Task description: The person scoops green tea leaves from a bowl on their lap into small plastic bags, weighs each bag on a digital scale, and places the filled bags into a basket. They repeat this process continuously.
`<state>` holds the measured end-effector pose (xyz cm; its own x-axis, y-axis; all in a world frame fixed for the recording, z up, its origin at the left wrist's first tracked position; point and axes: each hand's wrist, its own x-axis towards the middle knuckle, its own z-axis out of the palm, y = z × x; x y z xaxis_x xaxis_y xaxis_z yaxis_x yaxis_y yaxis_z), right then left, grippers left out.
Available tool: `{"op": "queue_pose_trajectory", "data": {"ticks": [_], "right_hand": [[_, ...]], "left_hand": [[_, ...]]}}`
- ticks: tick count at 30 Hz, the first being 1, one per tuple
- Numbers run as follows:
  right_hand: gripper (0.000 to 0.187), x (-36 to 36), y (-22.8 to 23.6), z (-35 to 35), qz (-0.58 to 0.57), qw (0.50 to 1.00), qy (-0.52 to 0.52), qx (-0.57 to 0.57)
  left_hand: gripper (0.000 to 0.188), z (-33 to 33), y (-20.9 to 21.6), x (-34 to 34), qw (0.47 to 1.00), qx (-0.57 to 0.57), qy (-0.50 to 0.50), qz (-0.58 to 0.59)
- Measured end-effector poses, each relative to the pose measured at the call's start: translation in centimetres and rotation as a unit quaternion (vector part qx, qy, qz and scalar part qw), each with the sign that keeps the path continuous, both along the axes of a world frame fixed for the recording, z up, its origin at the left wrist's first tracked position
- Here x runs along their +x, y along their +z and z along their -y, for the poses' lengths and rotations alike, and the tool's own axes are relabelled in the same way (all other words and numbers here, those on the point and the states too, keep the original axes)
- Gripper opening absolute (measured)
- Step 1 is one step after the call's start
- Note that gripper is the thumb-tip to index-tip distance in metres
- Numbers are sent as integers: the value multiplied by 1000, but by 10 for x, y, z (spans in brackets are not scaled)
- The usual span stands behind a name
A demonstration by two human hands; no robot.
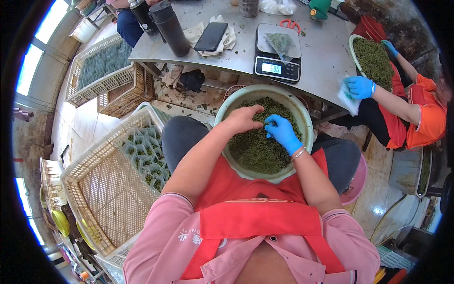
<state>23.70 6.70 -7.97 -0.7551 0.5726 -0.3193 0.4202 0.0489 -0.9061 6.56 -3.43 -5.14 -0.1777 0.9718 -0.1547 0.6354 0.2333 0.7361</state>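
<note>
A pale green basin (222,113) sits between my knees, filled with small green berries (257,154) that look like green peppercorns. My left hand (243,119), bare, is over the berries with thumb and fingers apart; nothing shows in it. Close beside it, my right hand (282,132) wears a blue glove. Its fingers are curled together at the tips, and whatever they pinch is too small to make out. Beyond the basin, a digital scale (276,66) stands on the metal table (326,52). A clear bag of green contents (280,43) lies on its pan.
Left of me, a plastic crate (106,189) holds several filled bags (146,156); stacked crates (118,87) stand farther off. The table bears a phone (211,37), a dark bottle (170,28) and red scissors (290,24). A co-worker in orange (428,113) sits right, near another berry basin (373,59).
</note>
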Motion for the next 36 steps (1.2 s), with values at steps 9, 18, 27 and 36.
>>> {"op": "queue_pose_trajectory", "data": {"ticks": [9, 18, 27, 36], "right_hand": [[24, 5, 71, -16, -65, 991, -45, -111], [70, -76, 109, -112, 90, 920, 13, 381], [54, -72, 86, -118, 49, 938, -7, 343], [32, -108, 87, -140, 61, 818, -61, 568]], "left_hand": [[32, -7, 38, 9, 971, -112, -17, 213], [33, -4, 29, 0, 989, 98, 19, -110], [29, -13, 34, 1, 986, 116, 34, -111], [30, -23, 38, 8, 990, 92, 14, -102]]}}
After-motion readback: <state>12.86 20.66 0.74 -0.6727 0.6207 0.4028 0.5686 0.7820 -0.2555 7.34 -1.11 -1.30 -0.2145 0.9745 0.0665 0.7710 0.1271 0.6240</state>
